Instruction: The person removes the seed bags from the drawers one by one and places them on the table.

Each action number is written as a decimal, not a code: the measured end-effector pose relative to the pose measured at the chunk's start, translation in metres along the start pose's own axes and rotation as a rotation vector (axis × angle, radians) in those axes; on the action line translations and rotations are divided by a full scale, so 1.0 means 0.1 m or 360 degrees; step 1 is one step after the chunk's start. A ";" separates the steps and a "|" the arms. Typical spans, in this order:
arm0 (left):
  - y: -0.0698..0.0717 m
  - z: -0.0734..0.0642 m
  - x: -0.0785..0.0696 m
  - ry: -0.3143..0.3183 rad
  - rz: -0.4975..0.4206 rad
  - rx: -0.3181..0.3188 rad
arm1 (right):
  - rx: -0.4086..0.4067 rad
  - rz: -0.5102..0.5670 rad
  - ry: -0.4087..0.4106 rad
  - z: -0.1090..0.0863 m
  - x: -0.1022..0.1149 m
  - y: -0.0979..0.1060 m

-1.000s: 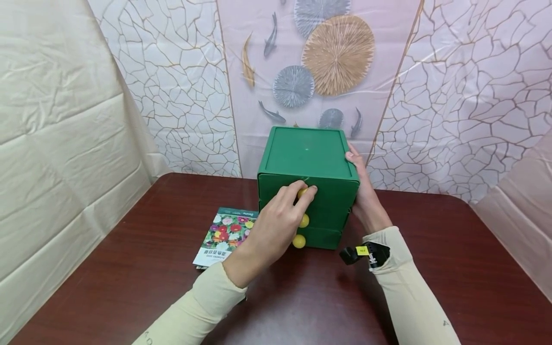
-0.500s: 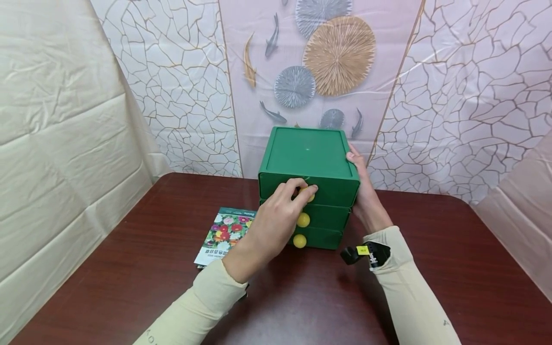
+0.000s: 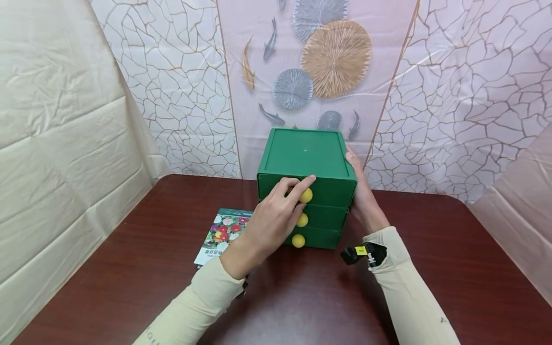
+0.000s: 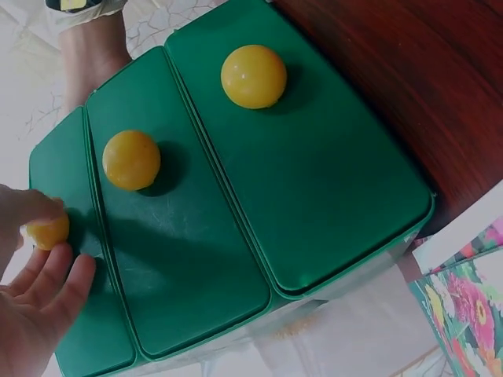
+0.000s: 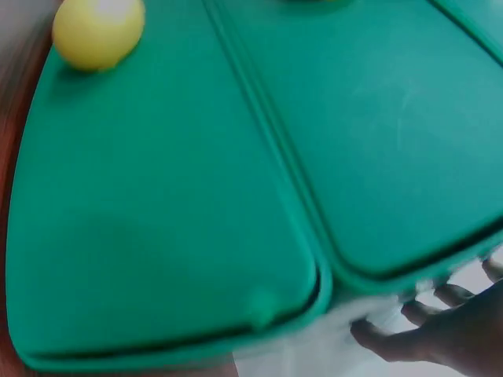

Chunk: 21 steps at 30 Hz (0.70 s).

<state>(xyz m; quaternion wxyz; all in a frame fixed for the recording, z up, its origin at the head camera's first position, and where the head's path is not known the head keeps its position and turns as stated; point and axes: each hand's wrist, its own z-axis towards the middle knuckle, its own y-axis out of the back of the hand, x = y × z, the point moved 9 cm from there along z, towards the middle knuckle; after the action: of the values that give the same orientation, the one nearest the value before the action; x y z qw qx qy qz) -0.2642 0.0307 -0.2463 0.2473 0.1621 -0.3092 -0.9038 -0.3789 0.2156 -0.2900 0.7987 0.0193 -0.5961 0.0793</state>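
A green three-drawer box [image 3: 308, 153] stands on the table, its drawer fronts toward me. Each front bears a round yellow knob; the top knob [image 3: 306, 195] is beside my left hand [image 3: 273, 215]. That hand's index finger reaches straight past the knob to the top edge, the thumb lower down. In the left wrist view, thumb and loosely spread fingers lie on either side of the top knob [image 4: 49, 233]. My right hand [image 3: 361, 191] rests against the box's right side, its fingers reaching back along it. The right wrist view shows those fingers [image 5: 452, 295] spread along the side wall.
A flower seed packet [image 3: 222, 235] lies left of the box, partly behind my left arm. The dark red wooden table [image 3: 129, 268] extends around the box. A patterned cloth [image 3: 189, 96] hangs behind the table.
The left hand's fingers have loosened around the top knob; the index finger has straightened and more of the knob shows. The right hand has stayed against the box's side.
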 end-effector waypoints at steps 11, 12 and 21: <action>0.34 0.08 0.15 -0.0014 0.0061 -0.0200 | 0.0004 -0.0118 -0.0006 0.06 0.03 0.14; 0.40 0.10 0.17 -0.0007 0.0061 -0.0240 | 0.0001 -0.0147 -0.0020 0.05 0.03 0.17; 0.54 0.09 0.56 0.0336 0.0025 -0.0408 | 0.0057 -0.0377 -0.0179 -0.04 -0.12 0.29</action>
<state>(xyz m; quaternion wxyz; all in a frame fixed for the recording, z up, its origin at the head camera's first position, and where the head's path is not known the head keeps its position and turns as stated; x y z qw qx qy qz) -0.2954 -0.0323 -0.2133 0.3041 0.2210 -0.1647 -0.9119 -0.3831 0.2434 -0.3048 0.7673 0.1081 -0.6321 -0.0061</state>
